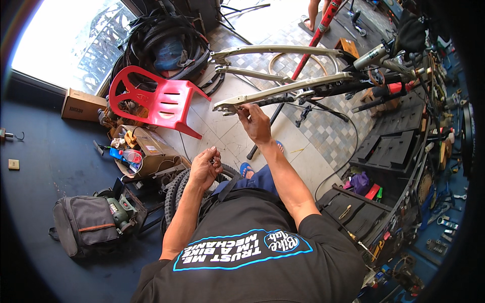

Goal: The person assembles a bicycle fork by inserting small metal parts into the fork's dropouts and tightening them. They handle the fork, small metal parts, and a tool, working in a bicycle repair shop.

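Observation:
A grey-beige bicycle frame (pixel 283 49) is held up in front of me, its rear end pointing left. My right hand (pixel 256 125) is raised to the end of the nearer stay, thumb and fingers pinched together at the dropout (pixel 228 107). Whatever small part may be between those fingers is hidden. Lower and to the left, my left hand (pixel 206 168) is held in the air with its fingers curled and the fingertips pressed together. I cannot make out what it holds, if anything.
A red repair-stand pole (pixel 314 43) rises behind the frame. Left of it stands a red plastic chair (pixel 174 98), near piled tyres (pixel 151 38). Bicycle tyres (pixel 174 194) lean by my left side, beside an open carton (pixel 154 141). Black tool cases (pixel 386 151) and hand tools line the right.

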A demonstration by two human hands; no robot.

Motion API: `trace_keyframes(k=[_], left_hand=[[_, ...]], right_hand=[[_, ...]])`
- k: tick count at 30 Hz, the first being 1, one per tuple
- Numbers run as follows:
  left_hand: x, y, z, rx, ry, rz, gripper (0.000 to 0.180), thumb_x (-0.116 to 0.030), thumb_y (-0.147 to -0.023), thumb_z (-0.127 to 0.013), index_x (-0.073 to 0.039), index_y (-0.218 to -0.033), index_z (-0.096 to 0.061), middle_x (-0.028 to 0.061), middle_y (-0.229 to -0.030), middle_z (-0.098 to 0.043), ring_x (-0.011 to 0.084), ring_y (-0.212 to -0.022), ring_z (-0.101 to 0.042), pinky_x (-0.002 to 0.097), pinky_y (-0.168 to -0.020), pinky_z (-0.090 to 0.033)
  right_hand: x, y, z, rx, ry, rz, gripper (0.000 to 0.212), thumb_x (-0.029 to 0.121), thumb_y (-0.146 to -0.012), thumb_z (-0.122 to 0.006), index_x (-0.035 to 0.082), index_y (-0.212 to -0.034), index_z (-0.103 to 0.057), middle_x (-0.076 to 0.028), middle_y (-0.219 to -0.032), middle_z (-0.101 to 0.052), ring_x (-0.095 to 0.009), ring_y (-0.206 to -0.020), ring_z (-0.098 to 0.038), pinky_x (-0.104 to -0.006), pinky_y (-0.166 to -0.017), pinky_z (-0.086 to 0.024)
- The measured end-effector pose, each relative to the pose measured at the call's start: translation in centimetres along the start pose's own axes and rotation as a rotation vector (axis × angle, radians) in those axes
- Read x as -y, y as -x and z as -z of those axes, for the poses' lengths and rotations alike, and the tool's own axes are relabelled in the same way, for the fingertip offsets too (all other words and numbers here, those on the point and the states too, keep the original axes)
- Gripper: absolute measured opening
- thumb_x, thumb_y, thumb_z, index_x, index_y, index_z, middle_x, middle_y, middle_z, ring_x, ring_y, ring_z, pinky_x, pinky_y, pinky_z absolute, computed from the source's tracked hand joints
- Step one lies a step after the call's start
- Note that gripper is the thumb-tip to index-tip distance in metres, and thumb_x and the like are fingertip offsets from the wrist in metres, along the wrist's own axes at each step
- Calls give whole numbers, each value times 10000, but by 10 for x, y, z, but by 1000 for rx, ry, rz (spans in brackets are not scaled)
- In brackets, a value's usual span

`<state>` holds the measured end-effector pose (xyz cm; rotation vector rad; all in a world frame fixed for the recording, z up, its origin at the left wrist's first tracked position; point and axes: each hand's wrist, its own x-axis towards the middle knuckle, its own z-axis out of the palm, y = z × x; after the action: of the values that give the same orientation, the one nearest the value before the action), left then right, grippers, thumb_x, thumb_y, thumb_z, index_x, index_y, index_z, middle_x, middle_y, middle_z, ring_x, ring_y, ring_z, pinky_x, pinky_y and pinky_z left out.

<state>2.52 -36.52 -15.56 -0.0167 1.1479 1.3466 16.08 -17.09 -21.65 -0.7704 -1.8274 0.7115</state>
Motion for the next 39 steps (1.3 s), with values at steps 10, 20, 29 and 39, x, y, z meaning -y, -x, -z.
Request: trace_keyframes(k=[10,20,29,39], left_hand=[[1,2,4,-22,8,1,208,-268,-1025,-658,-82,-957,-596,0,-799,-579,103,-648,-510,271,-569,-416],[-2,5,-12,110,-19,-32,352,-344,-1065,-574,-22,-1196,-629,109,-1073,-673,191,-939,-635,354,-816,-529],[15,-11,-67,519,78,118,590,-432,-1117,-386,44,-1450,-490,196,-1256,-660,272,-1120,-645,426,-1013,-503],[63,5,-149,623,-20,340,457,-267,-1060,-507,47,-1391,-530,205,-1267,-657,279,-1101,-649,449,-1041,-480]], right_hand=[[-2,3,-2,20,-98,-70,260,85,-917,-772,43,-1147,-659,-65,-914,-670,-151,-736,-677,-275,-563,-543],[41,19,35,34,-119,-224,449,152,-890,-798,82,-1295,-616,-73,-981,-678,-155,-805,-657,-280,-638,-530],[120,46,110,329,308,101,212,211,-816,-802,143,-1010,-753,-2,-1040,-656,-212,-1015,-608,-383,-913,-515],[139,93,212,232,518,13,428,146,-700,-780,133,-1125,-734,-11,-1137,-692,-224,-1091,-629,-372,-955,-498]])
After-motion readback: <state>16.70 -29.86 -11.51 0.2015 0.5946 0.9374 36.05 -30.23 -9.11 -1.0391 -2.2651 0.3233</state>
